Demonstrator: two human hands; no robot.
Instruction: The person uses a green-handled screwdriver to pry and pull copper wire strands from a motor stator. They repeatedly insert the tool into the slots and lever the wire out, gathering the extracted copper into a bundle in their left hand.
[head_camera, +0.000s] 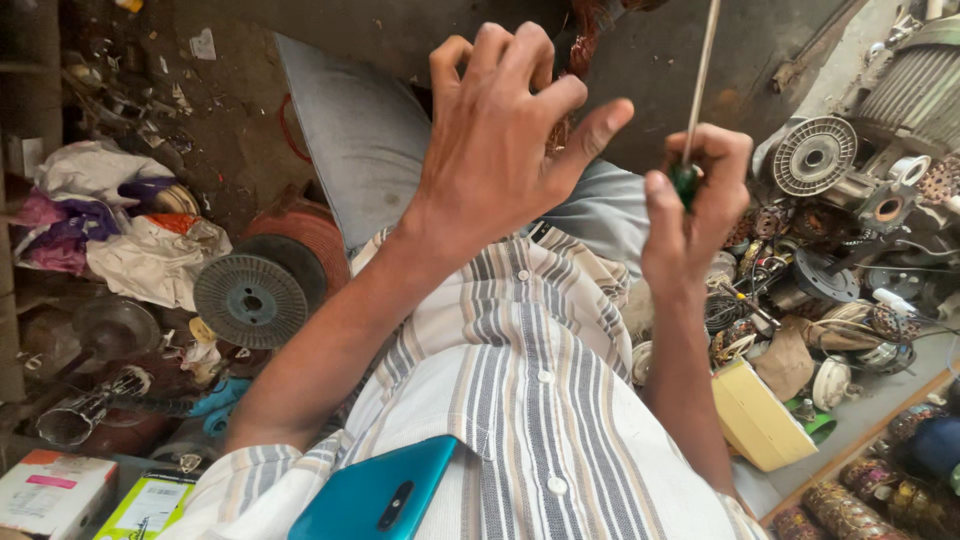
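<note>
Screwdriver (692, 120): you are gripping its green handle in your right hand (690, 215), shaft pointing up. Left hand (500, 140): you are spreading it wide, holding nothing, just beside. Grey spool (250, 300) is lying on the floor, well apart.

right hand (690, 215) gripping screwdriver (697, 95) (green-handled), left hand (500, 140) spread

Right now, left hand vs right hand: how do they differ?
The left hand is open, fingers spread, holding nothing visible; the right hand is closed around a green-handled screwdriver. The left hand sits higher and shows its back; the right hand sits lower. Both are bare and raised above the striped shirt.
</note>
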